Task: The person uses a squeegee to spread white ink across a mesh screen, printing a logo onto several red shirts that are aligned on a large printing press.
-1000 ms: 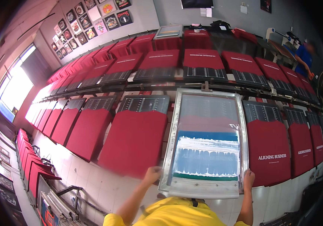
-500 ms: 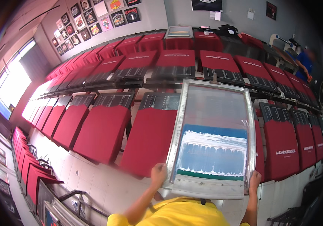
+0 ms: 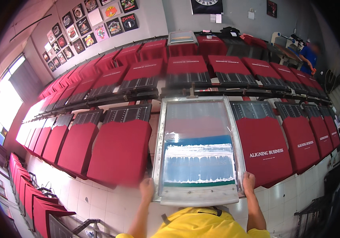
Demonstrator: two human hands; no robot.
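I hold a metal-framed printing screen (image 3: pixel 197 196) flat over a red garment on a pallet in the near row. Its mesh shows a blue area with white ink across the middle. My left hand (image 3: pixel 147 187) grips the frame's near left corner. My right hand (image 3: pixel 249 182) grips its near right corner. To the left lies a plain red garment (image 3: pixel 120 150). To the right a red garment (image 3: pixel 264 150) carries white printed lettering.
Rows of red garments on pallets (image 3: pixel 189 65) curve across the room on dark rails. Another screen frame (image 3: pixel 182 37) lies at the far row. A person in blue (image 3: pixel 308 55) stands at the far right by a machine. Stacked red garments (image 3: pixel 31 194) sit at lower left.
The screen has shifted left along the row and come down over a red garment. Both hands keep their grip on its near corners.
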